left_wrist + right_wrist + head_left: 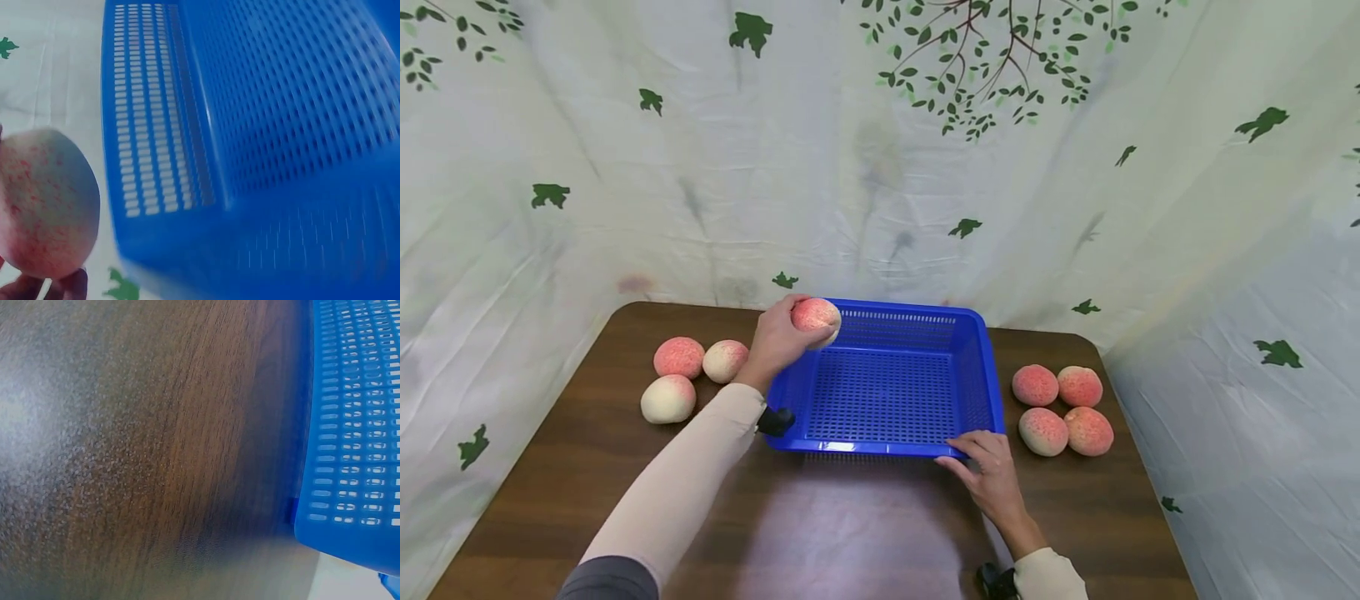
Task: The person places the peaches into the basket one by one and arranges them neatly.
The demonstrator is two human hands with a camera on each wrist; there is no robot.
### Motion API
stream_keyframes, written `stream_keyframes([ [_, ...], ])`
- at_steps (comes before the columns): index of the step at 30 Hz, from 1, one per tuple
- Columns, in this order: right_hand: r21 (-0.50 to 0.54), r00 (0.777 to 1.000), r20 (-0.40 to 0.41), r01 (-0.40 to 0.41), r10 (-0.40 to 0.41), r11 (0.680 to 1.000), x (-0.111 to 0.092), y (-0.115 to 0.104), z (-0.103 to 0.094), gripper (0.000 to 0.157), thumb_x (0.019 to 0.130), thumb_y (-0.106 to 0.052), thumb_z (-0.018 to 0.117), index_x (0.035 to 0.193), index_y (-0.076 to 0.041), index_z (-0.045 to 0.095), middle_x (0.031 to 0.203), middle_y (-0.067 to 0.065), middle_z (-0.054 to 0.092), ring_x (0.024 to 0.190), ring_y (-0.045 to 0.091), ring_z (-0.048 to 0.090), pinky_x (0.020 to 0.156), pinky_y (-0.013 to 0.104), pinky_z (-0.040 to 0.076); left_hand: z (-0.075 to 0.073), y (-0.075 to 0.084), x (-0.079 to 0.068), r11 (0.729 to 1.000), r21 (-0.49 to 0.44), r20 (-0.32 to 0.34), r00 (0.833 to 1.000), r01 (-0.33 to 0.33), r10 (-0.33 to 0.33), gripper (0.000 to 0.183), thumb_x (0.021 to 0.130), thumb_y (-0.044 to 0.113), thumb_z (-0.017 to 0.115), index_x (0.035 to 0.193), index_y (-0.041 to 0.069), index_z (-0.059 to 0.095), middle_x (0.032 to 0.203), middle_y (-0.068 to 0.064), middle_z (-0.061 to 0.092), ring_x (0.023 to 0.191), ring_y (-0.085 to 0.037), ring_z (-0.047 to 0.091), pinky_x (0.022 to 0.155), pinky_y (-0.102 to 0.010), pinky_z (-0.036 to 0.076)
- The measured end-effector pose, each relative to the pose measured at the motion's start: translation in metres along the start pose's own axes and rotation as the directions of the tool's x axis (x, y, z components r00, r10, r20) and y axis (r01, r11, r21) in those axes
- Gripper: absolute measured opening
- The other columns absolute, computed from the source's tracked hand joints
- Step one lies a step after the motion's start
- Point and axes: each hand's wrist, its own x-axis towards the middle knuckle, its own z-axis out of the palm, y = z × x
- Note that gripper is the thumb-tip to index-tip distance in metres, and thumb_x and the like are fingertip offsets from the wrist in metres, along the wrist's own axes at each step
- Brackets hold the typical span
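My left hand (777,338) grips a pink and cream peach (815,314) over the back left corner of a blue plastic basket (883,448). The left wrist view has this peach (50,203) beside the basket's slotted wall, with fingertips (75,284) curled under it. At the basket's front right corner, my right hand (991,475) pinches the rim between thumb and fingers. The basket's perforated floor holds no fruit. In the right wrist view the slotted basket wall (350,444) shows at the right, while the right hand itself is out of that picture.
Three peaches (679,358) lie on the brown wooden table (850,533) left of the basket. Several more peaches (1043,431) sit grouped to its right. A pale curtain (820,167) with printed leaves hangs behind the table and along its sides.
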Motion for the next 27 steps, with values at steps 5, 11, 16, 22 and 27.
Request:
stream_keyframes([
  [5,-0.003,1.0,-0.012,0.006,-0.006,1.0,-0.001,0.002,0.0,0.031,0.074,-0.032,0.08,0.086,-0.003,0.075,0.081,0.002,0.067,0.077,0.021,0.06,0.076,0.033,0.035,0.03,0.002,0.009,0.996,-0.048,-0.039,0.996,0.082,-0.083,0.072,0.076,0.036,0.078,0.134,0.003,0.048,0.126,-0.019,0.058,0.113,-0.034,0.055,0.096,-0.045,0.044],
  [11,0.008,1.0,-0.017,0.001,-0.001,1.0,-0.001,0.003,0.001,0.03,0.066,-0.022,0.085,0.087,-0.004,0.075,0.082,0.002,0.067,0.078,0.021,0.06,0.076,0.033,0.035,0.061,-0.01,0.017,0.991,-0.014,-0.07,0.988,0.134,-0.135,0.076,0.075,0.033,0.079,0.136,0.0,0.045,0.126,-0.022,0.055,0.115,-0.037,0.053,0.097,-0.046,0.042],
  [16,0.013,1.0,-0.015,-0.002,0.002,1.0,-0.001,0.003,0.003,0.03,0.073,-0.029,0.082,0.087,-0.004,0.075,0.082,0.001,0.066,0.078,0.02,0.06,0.076,0.033,0.035,0.078,-0.017,0.014,0.977,-0.009,-0.047,0.976,0.213,-0.213,0.08,0.079,0.033,0.077,0.14,0.002,0.038,0.131,-0.024,0.047,0.12,-0.039,0.046,0.1,-0.051,0.038],
  [22,0.014,1.0,-0.018,0.002,-0.002,1.0,-0.001,0.003,0.003,0.033,0.078,-0.035,0.077,0.087,-0.004,0.075,0.081,0.001,0.066,0.077,0.019,0.059,0.076,0.033,0.035,0.09,-0.022,0.011,0.966,-0.059,-0.044,0.966,0.252,-0.255,0.08,0.08,0.03,0.077,0.142,0.003,0.036,0.137,-0.022,0.043,0.126,-0.039,0.042,0.104,-0.052,0.035],
  [27,0.015,1.0,-0.017,-0.001,0.001,1.0,-0.001,0.003,0.002,0.033,0.08,-0.035,0.075,0.089,-0.004,0.075,0.082,0.0,0.067,0.077,0.019,0.06,0.076,0.034,0.036,0.096,-0.029,0.012,0.978,-0.023,-0.088,0.974,0.209,-0.21,0.07,0.08,0.025,0.076,0.136,-0.002,0.044,0.132,-0.025,0.047,0.122,-0.041,0.045,0.102,-0.052,0.035],
])
